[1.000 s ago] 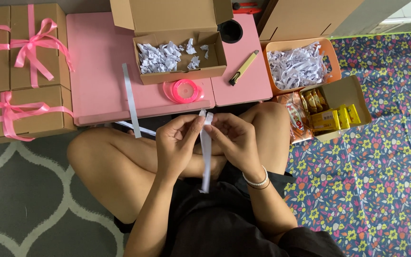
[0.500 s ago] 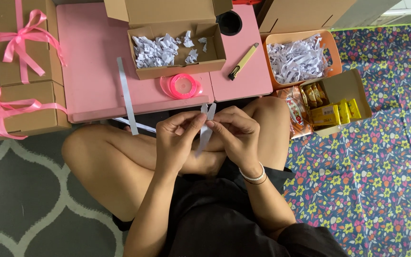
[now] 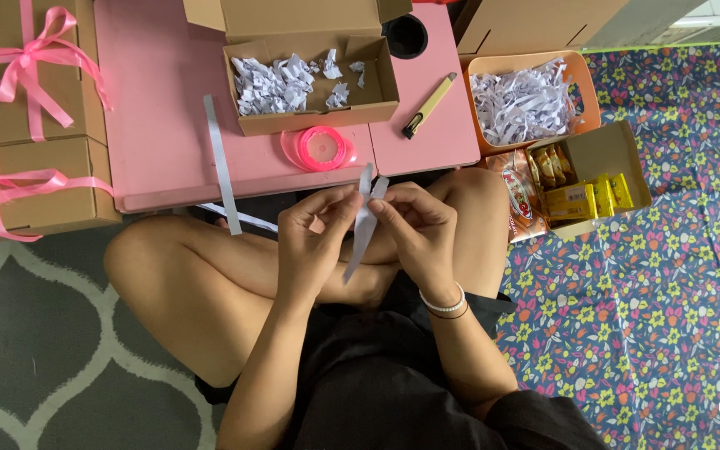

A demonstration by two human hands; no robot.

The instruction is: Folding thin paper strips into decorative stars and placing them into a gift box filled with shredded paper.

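My left hand (image 3: 314, 237) and my right hand (image 3: 418, 229) meet above my crossed legs, both pinching a white paper strip (image 3: 364, 225). The strip is folded near its top, with two short ends sticking up between my fingertips and a long tail hanging down. Just beyond my hands stands a low pink table (image 3: 160, 125). On it rest an open cardboard box (image 3: 310, 79) with crumpled white paper inside, a roll of pink ribbon (image 3: 320, 148), a yellow utility knife (image 3: 428, 105) and another long white paper strip (image 3: 220, 162).
Closed cardboard boxes tied with pink ribbon bows (image 3: 31, 58) stack at the left. An orange basket of shredded white paper (image 3: 527, 100) and a small open box of yellow packets (image 3: 589, 187) sit at the right on a floral mat. A grey patterned rug lies under my left knee.
The strip's hanging tail has swung from straight down to a slant as my fingers worked the fold near its top. My hands stay in the same place.
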